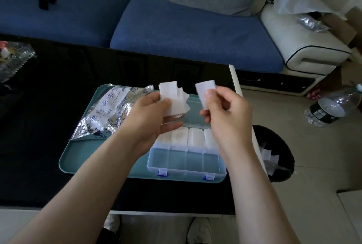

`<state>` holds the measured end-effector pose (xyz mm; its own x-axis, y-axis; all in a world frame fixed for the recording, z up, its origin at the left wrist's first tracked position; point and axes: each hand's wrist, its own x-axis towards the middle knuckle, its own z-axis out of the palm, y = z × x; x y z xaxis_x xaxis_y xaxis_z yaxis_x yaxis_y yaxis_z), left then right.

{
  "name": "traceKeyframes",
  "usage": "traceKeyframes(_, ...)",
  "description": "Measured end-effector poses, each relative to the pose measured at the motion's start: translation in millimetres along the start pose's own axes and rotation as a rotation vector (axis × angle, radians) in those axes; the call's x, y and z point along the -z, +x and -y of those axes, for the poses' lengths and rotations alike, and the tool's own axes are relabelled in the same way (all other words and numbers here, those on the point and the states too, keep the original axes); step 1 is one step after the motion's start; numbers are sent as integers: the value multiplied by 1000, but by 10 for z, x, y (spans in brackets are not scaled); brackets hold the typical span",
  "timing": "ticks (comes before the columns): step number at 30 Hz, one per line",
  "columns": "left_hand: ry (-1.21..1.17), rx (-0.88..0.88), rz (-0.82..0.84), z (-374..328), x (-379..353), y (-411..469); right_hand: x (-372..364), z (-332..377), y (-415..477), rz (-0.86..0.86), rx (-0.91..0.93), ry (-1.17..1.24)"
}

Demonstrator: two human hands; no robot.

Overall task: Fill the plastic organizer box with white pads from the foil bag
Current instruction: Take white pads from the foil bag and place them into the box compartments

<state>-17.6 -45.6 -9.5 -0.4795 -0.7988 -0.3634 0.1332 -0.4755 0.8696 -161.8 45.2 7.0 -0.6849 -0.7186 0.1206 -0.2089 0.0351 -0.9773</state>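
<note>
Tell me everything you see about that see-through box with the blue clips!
The organizer box is clear plastic, lying open and flat on the teal tray. Two blue clips sit on its near edge. Thin walls split it into compartments: the four in the near row look empty, the far row holds white pads. The left hand and right hand hover above it holding more pads; neither seems to touch it.

tray (82, 162) on table (49, 126) | foil bag (109, 114) left, organizer box (186, 162) right (both on tray)

crinkled shiny foil bag (109, 112)
</note>
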Motion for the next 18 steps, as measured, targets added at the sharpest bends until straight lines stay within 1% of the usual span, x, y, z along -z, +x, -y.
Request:
traceKeyframes(2,-16,44,27,-8,-8,-24,35,50,-1,200,86,-113)
traceKeyframes(4,-42,84,24,-19,-8,-43,32,57,-16,282,184,-277)
traceKeyframes(7,9,117,28,-26,-19,-59,7,30,-54,308,260,-390)
traceKeyframes(10,63,146,47,-13,-60,-84,-4,-19,-59,294,370,-478)
traceKeyframes(14,114,134,59,0,-69,-94,-7,-66,-56,336,349,-592)
traceKeyframes(18,192,107,79,18,-66,-86,-14,-49,-71,359,394,-629)
